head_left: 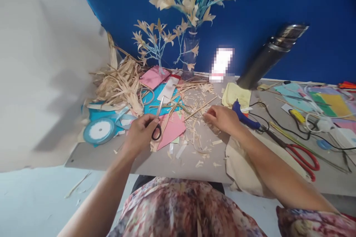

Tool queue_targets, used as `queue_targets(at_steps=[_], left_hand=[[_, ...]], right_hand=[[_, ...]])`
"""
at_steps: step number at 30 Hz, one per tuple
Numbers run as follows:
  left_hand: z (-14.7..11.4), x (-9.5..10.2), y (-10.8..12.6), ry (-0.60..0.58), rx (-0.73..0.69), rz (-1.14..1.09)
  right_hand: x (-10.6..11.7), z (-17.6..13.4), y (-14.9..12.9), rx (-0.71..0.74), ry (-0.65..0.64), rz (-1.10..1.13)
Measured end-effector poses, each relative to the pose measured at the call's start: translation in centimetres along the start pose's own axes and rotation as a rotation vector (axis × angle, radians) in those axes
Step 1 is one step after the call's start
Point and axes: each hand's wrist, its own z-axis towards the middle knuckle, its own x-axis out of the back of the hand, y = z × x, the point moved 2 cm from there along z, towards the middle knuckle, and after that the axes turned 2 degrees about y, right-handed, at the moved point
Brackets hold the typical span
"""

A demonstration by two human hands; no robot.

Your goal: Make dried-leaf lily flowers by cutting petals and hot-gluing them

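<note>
Small scissors [159, 108] are in my left hand [142, 130], with the blade pointing away from me and a black finger loop below my fingers. My right hand [223, 119] rests low over the table with its fingers curled together; anything between them is too small or hidden to make out. Dry straw-coloured scraps [198, 118] lie scattered between my two hands. Beside my left hand are a pink sheet [171, 129] and a roll of light-blue ribbon [99, 130]. A blue glue gun [244, 116] lies just right of my right hand.
Dried husks [119, 81] are heaped at the back left. Husk flowers stand in a clear vase [191, 50]. A dark flask [261, 61] leans at the back. Red-handled scissors [303, 157], a yellow pad [236, 94], cables and a white power strip [340, 137] lie at right.
</note>
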Motion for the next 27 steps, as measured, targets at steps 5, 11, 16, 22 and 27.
queue_targets(at_steps=[5,11,16,22,27], left_hand=[[-0.2,-2.5,0.3,-0.158,0.026,-0.05],[-0.2,-2.9,-0.5,-0.11,0.035,0.001],[-0.3,-2.9,-0.3,-0.068,-0.004,-0.01],[-2.2,-3.2,1.1,-0.085,-0.108,0.084],[-3.2,-3.6,2.0,-0.154,-0.153,0.148]], right_hand=[[-1.0,0.1,-0.1,0.056,0.04,-0.012],[0.4,-0.8,2.6,0.141,-0.168,0.186],[1.9,-1.3,2.6,0.236,-0.295,0.36],[2.9,-3.2,1.8,0.306,-0.429,0.163],[3.0,-4.0,1.5,0.224,-0.367,-0.031]])
